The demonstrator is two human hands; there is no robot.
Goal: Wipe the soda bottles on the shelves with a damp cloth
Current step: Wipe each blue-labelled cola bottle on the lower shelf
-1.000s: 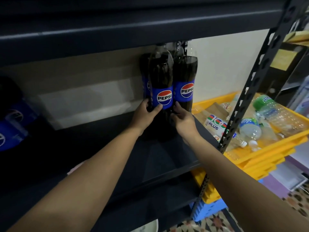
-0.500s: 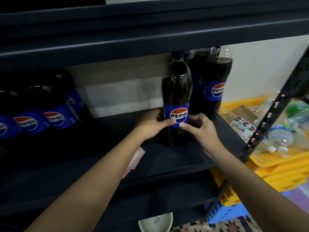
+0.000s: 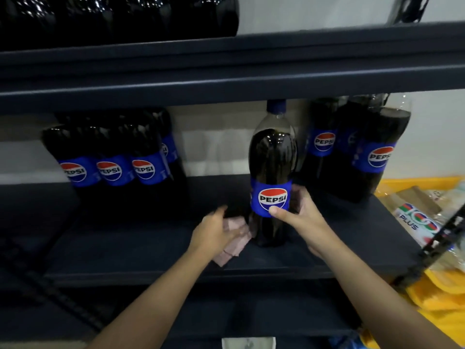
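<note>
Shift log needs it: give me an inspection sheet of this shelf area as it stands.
Surface: dark metal shelf, bottles standing on it.
Job's things: single Pepsi bottle upright near the front edge; pink cloth lying beside its base; group of bottles at left, another at right.
Clutter: yellow crate of empty bottles and packaging to the right.
Hands: right hand grips the single bottle at its label; left hand rests on the cloth, its grip unclear.
Cables: nothing seen.
Surroundings: upper shelf with more dark bottles; pale wall behind.

Dark metal shelving [image 3: 226, 79], white wall [image 3: 427, 137]
</note>
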